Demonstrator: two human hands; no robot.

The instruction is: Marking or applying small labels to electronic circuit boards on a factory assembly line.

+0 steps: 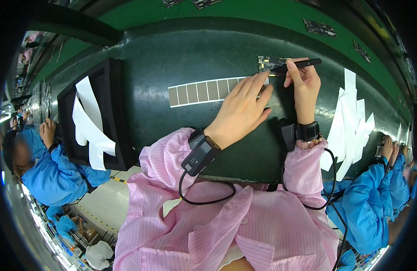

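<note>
My left hand (242, 110) lies flat on the dark green work surface, fingers stretched out over the right end of a long white strip of brown rectangular labels (204, 91). My right hand (303, 83) grips black tweezers (299, 64) whose tip points left at a small dark circuit board (268, 62) lying just beyond the strip's end. Both wrists wear black bands with cables running back to my pink striped sleeves.
A black tray (113, 113) with loose white strips stands at the left. A pile of white backing strips (351, 122) lies at the right. More circuit boards (319, 28) sit on the green belt beyond. People in blue coats work on both sides.
</note>
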